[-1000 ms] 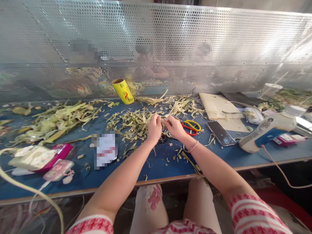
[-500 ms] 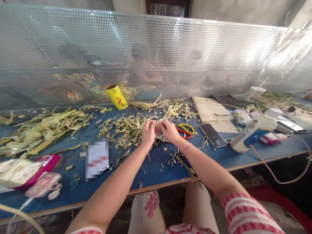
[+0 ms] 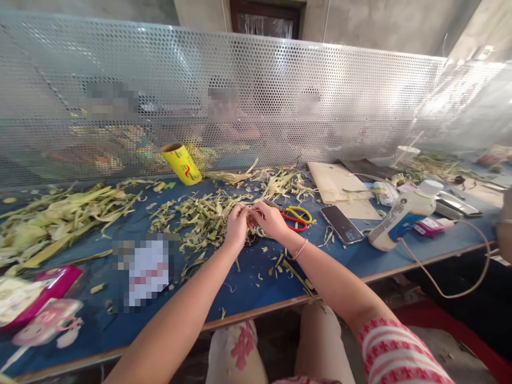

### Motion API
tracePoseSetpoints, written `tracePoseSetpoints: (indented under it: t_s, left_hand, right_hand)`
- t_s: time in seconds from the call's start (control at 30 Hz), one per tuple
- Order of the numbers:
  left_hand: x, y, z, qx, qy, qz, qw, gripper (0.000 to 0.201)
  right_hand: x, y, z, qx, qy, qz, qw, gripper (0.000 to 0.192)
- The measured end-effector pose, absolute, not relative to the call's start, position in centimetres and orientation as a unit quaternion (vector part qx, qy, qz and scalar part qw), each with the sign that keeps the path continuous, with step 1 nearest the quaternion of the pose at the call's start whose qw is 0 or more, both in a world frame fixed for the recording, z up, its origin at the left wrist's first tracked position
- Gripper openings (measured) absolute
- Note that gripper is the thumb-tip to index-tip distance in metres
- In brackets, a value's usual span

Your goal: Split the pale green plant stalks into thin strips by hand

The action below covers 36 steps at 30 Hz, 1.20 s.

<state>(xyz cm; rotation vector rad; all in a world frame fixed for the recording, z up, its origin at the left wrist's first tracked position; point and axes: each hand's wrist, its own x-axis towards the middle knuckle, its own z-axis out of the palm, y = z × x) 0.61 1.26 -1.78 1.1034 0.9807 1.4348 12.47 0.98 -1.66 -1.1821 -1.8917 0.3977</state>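
Note:
My left hand (image 3: 237, 228) and my right hand (image 3: 269, 218) meet over the near side of a heap of dry, pale green husk-like strips (image 3: 204, 216). Fingertips on both are pinched together, almost touching. Whatever they hold is too small and too covered to name; a reddish patch shows between them. Below the fingers, a dark round thing (image 3: 252, 240) is partly hidden. Scissors with red and yellow handles (image 3: 296, 217) lie just right of my right hand, their blades mostly out of sight.
Longer husk-like strips (image 3: 68, 224) are piled at left. A yellow tube (image 3: 182, 164) leans near the perforated metal screen (image 3: 256, 96). Rightward lie a phone (image 3: 342, 224), a tan sheet (image 3: 340, 181) and a white bottle (image 3: 404, 216) with a blue label. People sit behind the screen.
The view has swung slightly right, so the table's things appear farther left. Both hands stay together over the heap, still pinching, with only small finger movement.

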Motion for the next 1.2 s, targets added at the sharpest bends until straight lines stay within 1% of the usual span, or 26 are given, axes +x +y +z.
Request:
tracePoseSetpoints:
  t_s: [0.2,0.4,0.57,0.8,1.03,1.2]
  left_hand:
    - [0.7,1.0,-1.4,0.443,0.401,0.602,0.529,0.028]
    - [0.8,1.2,-1.7,0.436,0.402,0.597,0.54,0.025]
    - [0.8,1.3,-1.8,0.424,0.373,0.611,0.555,0.029]
    - [0.6,1.3,-1.0,0.343,0.37,0.6,0.621,0.026]
    - [0.7,1.6,-1.5,0.339,0.375,0.622,0.598,0.026]
    - [0.1,1.9,-2.1,0.429,0.404,0.62,0.518,0.028]
  right_hand:
    - [12.5,0.9,-1.8,-0.457,-0.764,0.167,0.424,0.012]
    - [12.6,1.0,-2.0,-0.464,-0.763,0.165,0.418,0.012]
    - [12.5,0.9,-1.9,-0.454,-0.768,0.15,0.425,0.011]
    - [12.1,0.9,-1.9,-0.456,-0.767,0.132,0.431,0.017]
    - [11.7,0.5,-1.7,-0.442,-0.767,0.161,0.436,0.019]
    - [11.8,0.4,-1.7,-0.446,-0.746,0.173,0.462,0.014]
